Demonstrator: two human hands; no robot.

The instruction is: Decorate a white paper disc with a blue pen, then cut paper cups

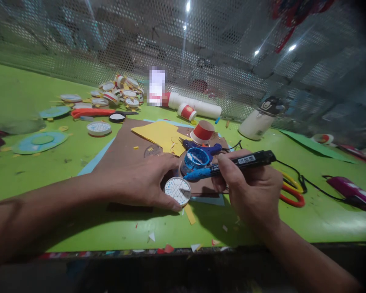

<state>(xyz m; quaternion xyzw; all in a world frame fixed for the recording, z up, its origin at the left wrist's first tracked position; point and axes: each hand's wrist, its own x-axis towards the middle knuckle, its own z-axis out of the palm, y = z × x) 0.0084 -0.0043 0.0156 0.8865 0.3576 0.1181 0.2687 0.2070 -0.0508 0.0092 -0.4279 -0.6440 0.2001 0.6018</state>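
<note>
My left hand point(146, 181) grips a small round white piece point(177, 191) by its edge, just above the green table. Its face carries blue dots and thin dark crossing lines. In my right hand point(253, 183) is a black marker pen point(244, 162) with a blue front end, its tip at the upper rim of the white piece. Close behind the pen stands a blue-stained clear tub point(196, 160). A yellow strip point(189, 214) shows below the white piece. Beneath my hands lies a brown sheet point(116, 156).
Yellow paper point(158, 134) and a red-and-white paper cup point(203, 131) lie behind my hands. Orange-handled scissors point(94, 113) and a pile of round pieces point(122, 92) are at the left. To the right are a white bottle point(256, 123), yellow-orange scissors handles point(294, 193) and a corded purple tool point(350, 191).
</note>
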